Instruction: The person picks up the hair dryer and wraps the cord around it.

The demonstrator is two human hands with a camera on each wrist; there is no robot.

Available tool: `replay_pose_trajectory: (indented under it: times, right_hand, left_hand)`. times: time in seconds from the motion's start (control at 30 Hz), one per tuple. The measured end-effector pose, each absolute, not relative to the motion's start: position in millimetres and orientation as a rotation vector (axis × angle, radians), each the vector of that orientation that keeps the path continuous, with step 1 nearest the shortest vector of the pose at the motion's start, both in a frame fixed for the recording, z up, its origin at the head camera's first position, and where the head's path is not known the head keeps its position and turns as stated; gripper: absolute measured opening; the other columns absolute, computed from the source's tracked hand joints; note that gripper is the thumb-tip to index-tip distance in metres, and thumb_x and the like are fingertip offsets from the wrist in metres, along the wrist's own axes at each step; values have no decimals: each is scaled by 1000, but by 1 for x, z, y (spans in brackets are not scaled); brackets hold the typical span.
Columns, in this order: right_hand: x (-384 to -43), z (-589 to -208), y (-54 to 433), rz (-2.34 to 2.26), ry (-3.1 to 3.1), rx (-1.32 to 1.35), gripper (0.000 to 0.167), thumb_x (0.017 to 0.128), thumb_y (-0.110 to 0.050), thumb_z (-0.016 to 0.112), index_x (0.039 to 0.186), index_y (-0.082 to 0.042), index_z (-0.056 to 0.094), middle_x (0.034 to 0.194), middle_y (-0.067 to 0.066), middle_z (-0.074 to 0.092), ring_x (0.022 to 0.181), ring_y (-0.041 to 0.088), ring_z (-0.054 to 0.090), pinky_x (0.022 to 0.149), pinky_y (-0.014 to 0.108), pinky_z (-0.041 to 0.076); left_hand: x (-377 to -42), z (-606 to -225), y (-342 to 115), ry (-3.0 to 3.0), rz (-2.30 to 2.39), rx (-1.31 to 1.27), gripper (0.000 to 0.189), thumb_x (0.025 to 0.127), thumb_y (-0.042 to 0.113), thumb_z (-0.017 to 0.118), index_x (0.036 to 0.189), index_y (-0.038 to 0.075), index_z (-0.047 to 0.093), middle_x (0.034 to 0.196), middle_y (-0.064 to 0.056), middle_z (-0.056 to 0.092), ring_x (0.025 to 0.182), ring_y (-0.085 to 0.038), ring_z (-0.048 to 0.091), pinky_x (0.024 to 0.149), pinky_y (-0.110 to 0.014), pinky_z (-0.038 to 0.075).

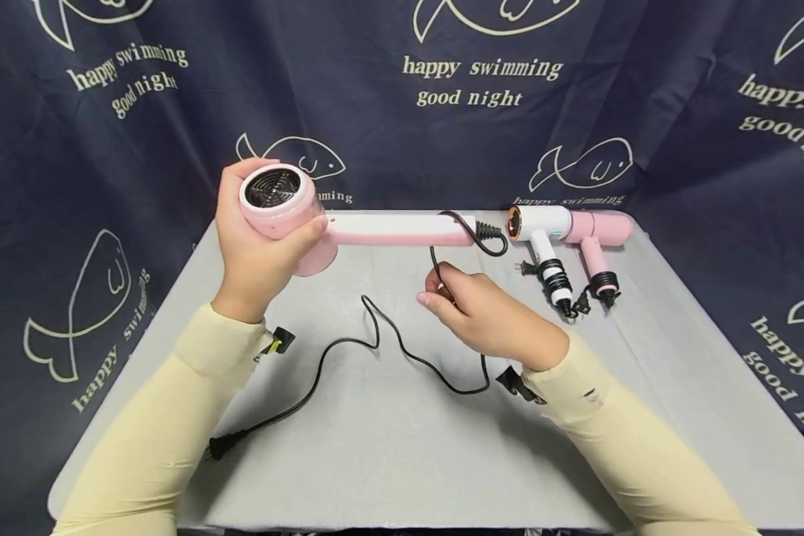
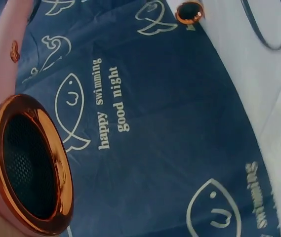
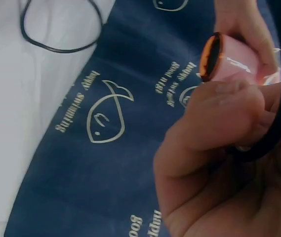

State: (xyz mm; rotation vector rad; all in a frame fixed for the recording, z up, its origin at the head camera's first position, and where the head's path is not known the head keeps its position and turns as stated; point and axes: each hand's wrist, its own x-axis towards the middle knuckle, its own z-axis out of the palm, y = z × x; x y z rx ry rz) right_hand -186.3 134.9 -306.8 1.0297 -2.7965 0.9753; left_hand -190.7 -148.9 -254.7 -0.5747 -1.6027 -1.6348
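My left hand [image 1: 257,246] grips a pink and white hair dryer [image 1: 388,229] by its barrel, thumb across the front, held up over the table. Its dark rear grille faces the head camera, and the handle points right. In the left wrist view its copper-rimmed nozzle [image 2: 61,163] shows at lower left. One turn of the black cord [image 1: 435,365] loops around the handle's end. Below that end my right hand [image 1: 485,309] holds the cord in curled fingers, seen close up in the right wrist view. From there the cord trails across the table to its plug [image 1: 224,444] at front left.
Two more hair dryers lie at the table's back right: a white one [image 1: 543,223] with a copper rim and a pink one [image 1: 603,231], both with cords wound on their handles. A navy curtain [image 1: 402,134] with fish prints hangs behind and beside the grey-white table [image 1: 375,484].
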Motion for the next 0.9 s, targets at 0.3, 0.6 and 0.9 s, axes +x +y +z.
replay_pose_trajectory:
  times: [0.3, 0.6, 0.9]
  right_hand:
    - [-158, -305, 134, 1572, -2835, 1128, 19, 108, -28, 54, 98, -12, 54, 57, 1, 50, 44, 16, 48, 43, 33, 48]
    - [-126, -298, 134, 1383, -2665, 1173, 19, 111, -28, 47, 94, -24, 55, 68, -9, 45, 58, 8, 45, 55, 25, 42]
    - [-147, -263, 141, 793, -2179, 1193, 18, 106, -13, 50, 95, -8, 63, 71, -4, 48, 63, 8, 46, 60, 25, 42]
  left_hand:
    - [-192, -242, -146, -1586, -1429, -536, 62, 66, -3, 81, 123, -1, 55, 113, 5, 64, 109, -23, 63, 102, -34, 47]
    - [-204, -234, -157, -1643, -1256, -416, 60, 67, -3, 81, 122, 0, 56, 111, 3, 66, 107, -14, 62, 100, -28, 46]
    - [-200, -250, -157, -1874, -1233, -414, 64, 65, 2, 82, 124, -4, 56, 109, -11, 69, 103, -14, 62, 94, -24, 47]
